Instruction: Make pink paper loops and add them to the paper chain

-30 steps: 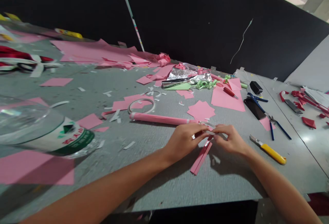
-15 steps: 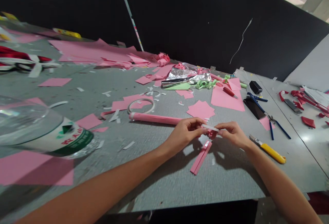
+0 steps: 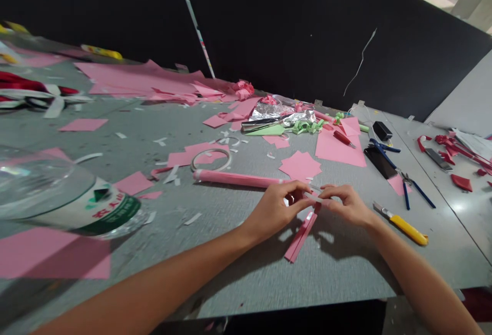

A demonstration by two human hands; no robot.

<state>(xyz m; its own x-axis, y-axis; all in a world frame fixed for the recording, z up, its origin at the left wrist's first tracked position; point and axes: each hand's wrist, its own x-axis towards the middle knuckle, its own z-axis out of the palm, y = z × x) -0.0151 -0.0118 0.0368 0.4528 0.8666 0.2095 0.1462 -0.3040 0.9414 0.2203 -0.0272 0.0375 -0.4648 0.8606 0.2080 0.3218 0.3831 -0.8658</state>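
shows smooth, matt paper in the pink sheet point(image 3: 341, 150) at far right and the folded pink strip point(image 3: 300, 240) at near centre. has a smooth, slightly shiny look on the white strip point(image 3: 314, 198), crinkled gloss on the far metal foil point(image 3: 305, 117), clear glossy plastic on the left bottle point(image 3: 42, 181). looks matt on the black wall point(image 3: 277, 27), finely streaked on the grey tabletop point(image 3: 238, 258).

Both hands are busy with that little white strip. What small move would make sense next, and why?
Probably easing the white strip down onto the pink paper and pressing gently: the left hand and right hand pinch its opposite ends, and the paper shows just below it.
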